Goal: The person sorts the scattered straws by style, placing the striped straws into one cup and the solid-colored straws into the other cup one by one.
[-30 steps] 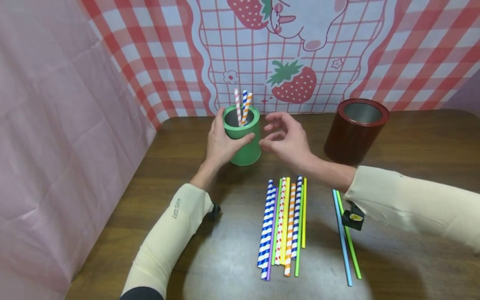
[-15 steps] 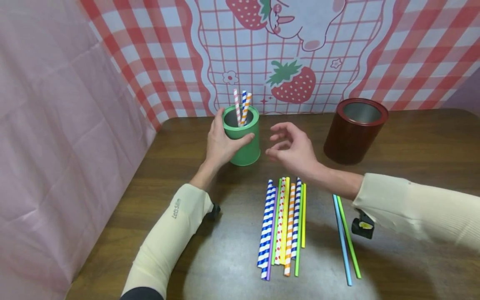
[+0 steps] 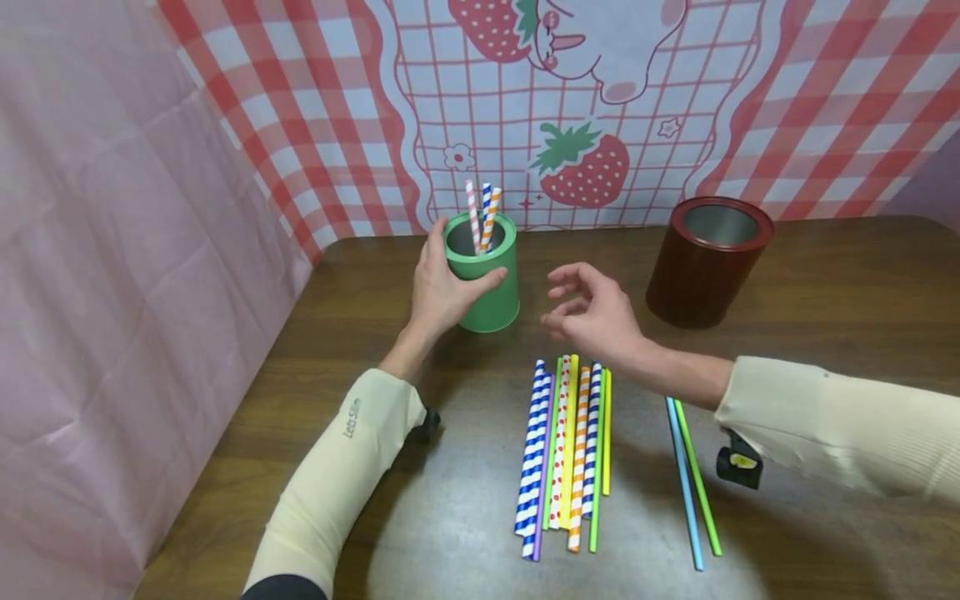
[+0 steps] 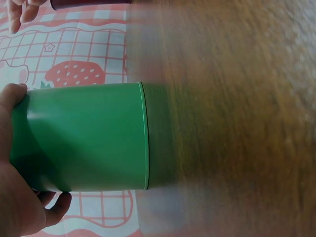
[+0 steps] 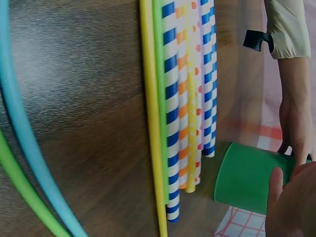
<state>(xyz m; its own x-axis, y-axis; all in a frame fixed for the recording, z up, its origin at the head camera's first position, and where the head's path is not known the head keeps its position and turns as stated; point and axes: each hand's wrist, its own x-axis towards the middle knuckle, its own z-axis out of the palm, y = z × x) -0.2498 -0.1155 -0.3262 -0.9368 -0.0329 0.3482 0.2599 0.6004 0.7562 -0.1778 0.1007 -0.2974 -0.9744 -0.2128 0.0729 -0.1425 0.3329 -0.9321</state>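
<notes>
At the back of the table, the left hand [image 3: 442, 287] grips a green can [image 3: 491, 292] near its rim, thumb across the front and fingers round the far left side. Three striped paper straws [image 3: 483, 221], pink, blue and orange with white, stand in the can. In the left wrist view the can [image 4: 89, 138] shows its smooth side and base edge on the table. To the can's right, the right hand [image 3: 596, 312] hovers with loosely bent fingers and nothing in them. Below it lies a row of straws [image 3: 564, 458], striped, dotted and plain.
A dark red can [image 3: 705, 267] stands at the back right. One blue straw [image 3: 685, 483] and one green straw [image 3: 699, 483] lie apart at the right. Behind the table [image 3: 337, 500] hangs a checked strawberry cloth [image 3: 480, 108], with a pink cloth [image 3: 135, 250] on the left.
The right hand has drawn away from the green can, to the right and toward the front. The left hand, the can and the straws stay in place.
</notes>
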